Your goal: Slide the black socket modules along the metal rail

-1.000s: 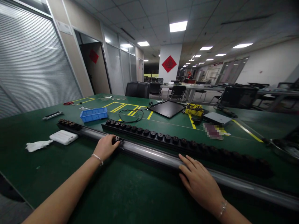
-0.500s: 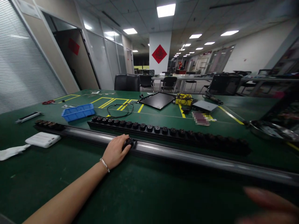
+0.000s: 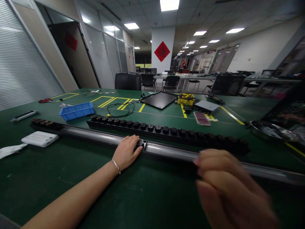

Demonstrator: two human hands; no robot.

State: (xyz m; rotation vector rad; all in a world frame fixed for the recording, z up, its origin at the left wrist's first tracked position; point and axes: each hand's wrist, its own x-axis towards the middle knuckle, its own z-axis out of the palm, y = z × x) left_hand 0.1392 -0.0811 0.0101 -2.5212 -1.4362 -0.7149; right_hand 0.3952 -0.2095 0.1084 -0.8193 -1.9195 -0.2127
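Note:
My left hand (image 3: 127,151), with a bracelet at its wrist, rests over a long dark metal rail (image 3: 171,151). Its thumb and fingers close around a small black block (image 3: 141,143) sitting in the rail's channel. In the right foreground my right hand (image 3: 228,181) hangs over the rail's near side, blurred, its fingers curled in. Whatever lies inside those fingers is hidden. Behind the rail runs a second black strip (image 3: 166,130) with a row of several round socket-like pieces. More such pieces (image 3: 45,123) fill the rail's left end.
A white power bank (image 3: 40,139) lies at the left near the rail. Farther back are a blue bin (image 3: 76,111), a black cable (image 3: 121,109), a dark flat panel (image 3: 159,99), a yellow box (image 3: 186,99) and a grey box (image 3: 206,106). A metal bowl (image 3: 254,125) stands at right.
My right hand has come up and left from the lower right corner, now largely in view. My left hand and the black block have shifted right along the rail. The view tilted slightly.

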